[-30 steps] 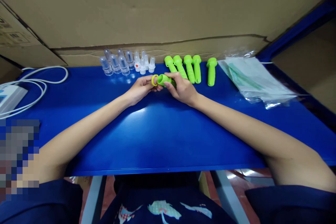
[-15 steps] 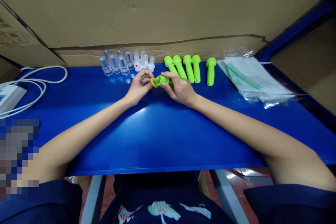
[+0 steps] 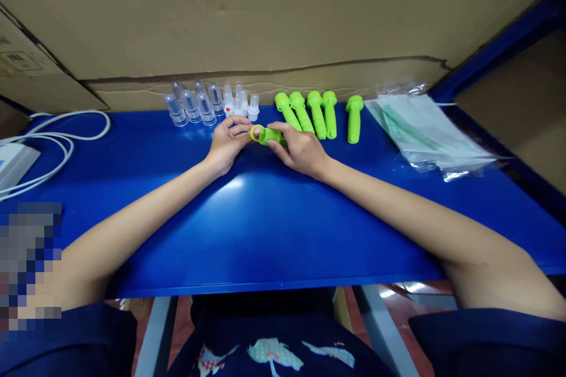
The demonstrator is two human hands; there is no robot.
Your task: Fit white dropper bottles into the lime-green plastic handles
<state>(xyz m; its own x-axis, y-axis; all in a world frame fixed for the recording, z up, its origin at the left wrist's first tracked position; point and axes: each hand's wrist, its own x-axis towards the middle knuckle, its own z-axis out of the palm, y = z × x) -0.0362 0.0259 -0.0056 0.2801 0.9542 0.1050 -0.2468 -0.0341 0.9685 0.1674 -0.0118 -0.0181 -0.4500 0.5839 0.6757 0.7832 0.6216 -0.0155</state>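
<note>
My right hand (image 3: 303, 148) is wrapped round a green ribbed tube (image 3: 270, 136) with a threaded open end that faces left. At that mouth is a small yellow ring (image 3: 254, 132), pinched by the thumb and fingertips of my left hand (image 3: 227, 144). The ring sits close against the tube's end; whether it touches the thread I cannot tell. Several green flashlight-shaped pieces (image 3: 316, 115) lie in a row just beyond my right hand. Past my left hand stand several small white-based clear pieces (image 3: 253, 107), one with a red dot, and several larger clear capsules (image 3: 206, 109).
Clear plastic bags (image 3: 424, 132) with paper-like sheets lie at the right of the blue table (image 3: 265, 235). A white cable (image 3: 66, 135) and a white box (image 3: 17, 165) are at the left. A cardboard wall (image 3: 247, 17) closes off the back.
My left hand has shifted slightly left, its fingers straighter, and the yellow ring has turned to show its opening more. The green tube has moved a little to the left in my right hand.
</note>
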